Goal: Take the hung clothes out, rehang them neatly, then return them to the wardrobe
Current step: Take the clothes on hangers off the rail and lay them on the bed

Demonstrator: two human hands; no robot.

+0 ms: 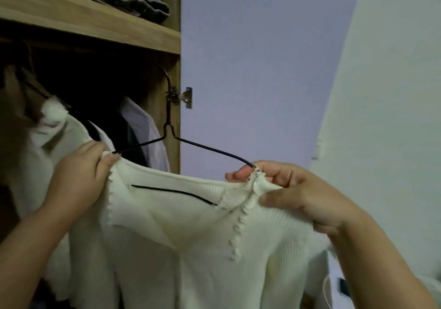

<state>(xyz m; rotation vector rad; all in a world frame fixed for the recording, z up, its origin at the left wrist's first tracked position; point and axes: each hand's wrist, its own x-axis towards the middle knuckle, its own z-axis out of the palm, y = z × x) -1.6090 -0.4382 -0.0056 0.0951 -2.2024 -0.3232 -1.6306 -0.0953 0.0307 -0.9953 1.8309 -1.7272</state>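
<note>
- I had the white sweater point(191, 225) up in front of the open wardrobe point(95, 29), draped on a thin dark hanger point(171, 132) whose hook sat free of any rail I could see.
- My left hand point(78, 177) pinched the knit at one shoulder, right where the hanger's arm entered the fabric.
- My right hand point(293, 194) gripped the other shoulder seam, thumb and fingers closed over the wire's end and the lacy trim.
- To do this well, I judged both shoulder seams had to sit squarely over the wire's ends, so the neckline hung level instead of sagging to one side.
- The knit looked soft and stretchy; pulling hard risked distorting the neckline, so small tugs seemed wiser.
- The row of little bobbles down the front gave me a centre line to check against the hook.
- Other clothes point(140, 127) hung inside, beside the space I would aim for.
</note>
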